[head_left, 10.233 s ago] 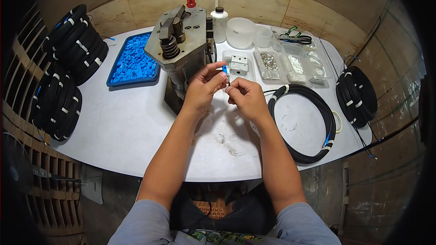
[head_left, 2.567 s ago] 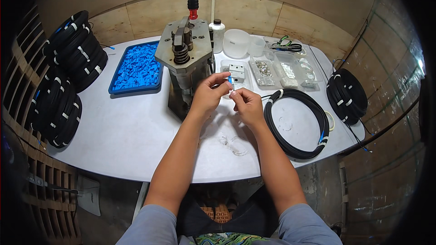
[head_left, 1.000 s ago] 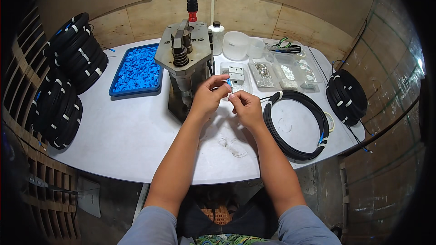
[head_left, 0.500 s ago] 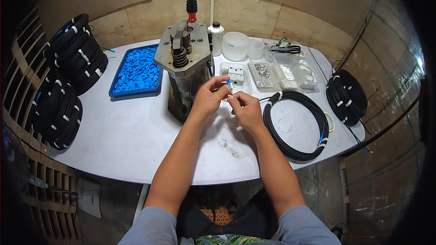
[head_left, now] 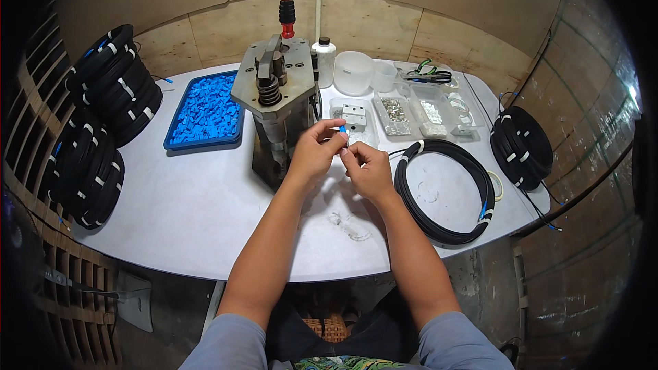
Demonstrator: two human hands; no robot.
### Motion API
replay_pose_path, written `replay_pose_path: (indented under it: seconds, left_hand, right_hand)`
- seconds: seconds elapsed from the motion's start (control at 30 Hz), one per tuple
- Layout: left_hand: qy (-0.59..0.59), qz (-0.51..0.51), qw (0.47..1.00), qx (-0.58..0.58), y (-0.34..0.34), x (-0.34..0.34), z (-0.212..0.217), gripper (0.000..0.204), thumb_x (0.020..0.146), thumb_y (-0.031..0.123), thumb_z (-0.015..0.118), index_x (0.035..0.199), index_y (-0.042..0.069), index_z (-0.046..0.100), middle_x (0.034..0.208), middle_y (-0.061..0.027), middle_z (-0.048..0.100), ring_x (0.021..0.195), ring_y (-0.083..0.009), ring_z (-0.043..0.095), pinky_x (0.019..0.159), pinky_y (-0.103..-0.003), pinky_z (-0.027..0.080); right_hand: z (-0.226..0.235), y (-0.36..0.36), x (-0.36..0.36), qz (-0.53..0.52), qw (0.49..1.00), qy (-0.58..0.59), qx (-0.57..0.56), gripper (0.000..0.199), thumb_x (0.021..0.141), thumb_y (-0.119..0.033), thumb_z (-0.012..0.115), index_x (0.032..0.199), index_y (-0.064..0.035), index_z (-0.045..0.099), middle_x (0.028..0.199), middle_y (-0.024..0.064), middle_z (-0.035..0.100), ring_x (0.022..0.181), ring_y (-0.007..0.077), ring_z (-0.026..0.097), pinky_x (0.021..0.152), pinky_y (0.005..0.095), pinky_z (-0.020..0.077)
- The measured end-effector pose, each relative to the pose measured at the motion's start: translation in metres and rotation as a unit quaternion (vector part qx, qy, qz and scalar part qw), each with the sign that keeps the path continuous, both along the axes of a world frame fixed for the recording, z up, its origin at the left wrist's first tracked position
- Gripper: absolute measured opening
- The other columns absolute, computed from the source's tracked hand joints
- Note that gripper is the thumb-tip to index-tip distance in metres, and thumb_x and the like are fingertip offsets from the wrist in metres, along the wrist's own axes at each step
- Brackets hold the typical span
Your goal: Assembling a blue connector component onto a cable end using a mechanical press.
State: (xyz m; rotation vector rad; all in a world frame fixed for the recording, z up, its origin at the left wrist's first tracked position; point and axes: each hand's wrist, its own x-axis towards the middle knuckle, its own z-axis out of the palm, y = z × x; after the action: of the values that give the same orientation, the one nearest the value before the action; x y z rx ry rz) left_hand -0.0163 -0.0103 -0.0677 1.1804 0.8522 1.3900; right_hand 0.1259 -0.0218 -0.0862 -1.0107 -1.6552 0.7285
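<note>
My left hand (head_left: 318, 153) is closed, pinching a small blue fiber connector (head_left: 343, 129) between thumb and fingertips. Just below and right of it, my right hand (head_left: 369, 171) is closed too, its thumb and forefinger gripping the end of a black cable. The fingers mostly hide where cable and connector meet. From behind the right hand the cable runs to a black cable coil (head_left: 404, 195) bound with white tape. A press (head_left: 274, 113) with a steel top plate stands just left of my hands, and a metal block (head_left: 354, 118) lies beyond them.
A blue tray (head_left: 205, 146) full of blue connector parts is at the left. More cable coils (head_left: 127, 89) stack at the far left, others (head_left: 522, 147) at the right. Behind are a white bottle (head_left: 324, 65), a plastic tub (head_left: 353, 74) and a box of metal parts (head_left: 394, 116).
Both hands stay together, with slight finger movement around the blue connector. The left fingertips now cover more of its lower part. The whole view has shifted a little.
</note>
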Motion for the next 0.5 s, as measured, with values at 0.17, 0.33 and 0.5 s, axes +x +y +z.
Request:
replay_pose_path:
  seconds: [0.17,0.33,0.5]
  left_hand:
    - [-0.023,-0.006,0.999,-0.027,-0.0017,-0.0016,0.0035,0.031,0.087,0.009,0.064,0.117,0.002,0.059,0.093,-0.0037,0.061,0.085,-0.0101,0.057,0.078,-0.025,0.049]
    - [-0.029,0.009,0.999,-0.042,-0.0013,-0.0019,0.0042,0.032,0.087,0.009,0.065,0.118,0.003,0.059,0.093,-0.0037,0.061,0.087,-0.0115,0.058,0.081,-0.026,0.049]
    - [-0.115,-0.009,0.991,-0.072,0.0008,-0.0058,0.0022,0.035,0.085,0.008,0.066,0.119,0.004,0.058,0.097,-0.0051,0.061,0.090,-0.0134,0.059,0.083,-0.027,0.049]
  right_hand:
    - [0.0005,-0.0003,-0.0005,-0.005,1.000,0.009,-0.002,0.020,0.087,-0.017,0.064,0.075,-0.0009,0.064,0.050,-0.0030,0.048,0.047,0.0035,0.039,0.044,0.0252,0.0317]
    - [0.0005,0.0002,0.0008,0.001,1.000,0.017,-0.021,0.020,0.087,-0.017,0.064,0.076,0.0000,0.064,0.051,-0.0030,0.049,0.048,0.0036,0.040,0.045,0.0249,0.0327]
    - [-0.0031,0.0038,0.0003,-0.002,0.999,0.031,-0.017,0.020,0.087,-0.017,0.064,0.078,0.0000,0.065,0.053,-0.0021,0.052,0.049,0.0036,0.043,0.046,0.0240,0.0349]
